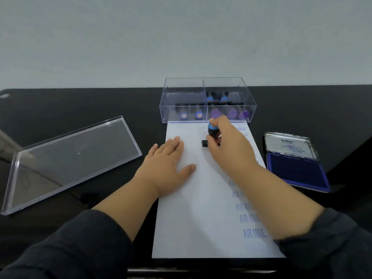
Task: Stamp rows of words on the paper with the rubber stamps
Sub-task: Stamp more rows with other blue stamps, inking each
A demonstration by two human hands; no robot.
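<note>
On the dark tabletop (80,101), the white paper (197,218) lies before a clear stamp box (207,101). The left hand (169,160) presses flat, fingers straight, on the paper. The right hand (227,141) fingers clamp a black rubber stamp (212,135) whose base touches the paper's upper middle, near the open ink pad (296,170).

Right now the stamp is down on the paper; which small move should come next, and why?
Probably lift the stamp straight up. The right hand grips it with its base on the paper, in a blank column left of the AIR MAIL prints. The left hand lies flat, holding the sheet.
</note>
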